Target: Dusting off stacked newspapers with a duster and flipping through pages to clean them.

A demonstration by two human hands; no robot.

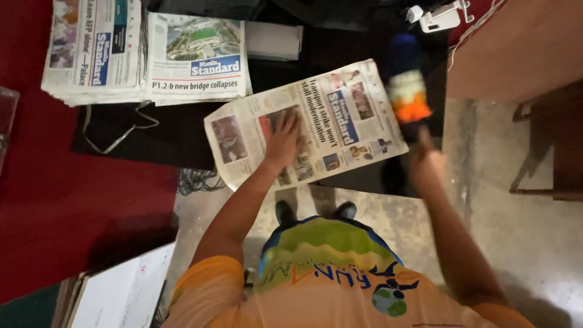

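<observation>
My left hand (283, 141) lies flat, fingers spread, on a folded newspaper (340, 115) that rests tilted on a dark table (176, 130). My right hand (427, 165) grips the handle of a feather duster (405, 82) with blue, white and orange bands. The duster is blurred and hovers over the newspaper's right edge.
Two stacks of newspapers (97, 51) (197, 58) sit at the table's far left. A red surface (42, 182) is to the left, a wooden table (516, 48) and chair (555, 146) to the right. White papers (124, 291) lie at lower left. A cable (197, 180) hangs below the table edge.
</observation>
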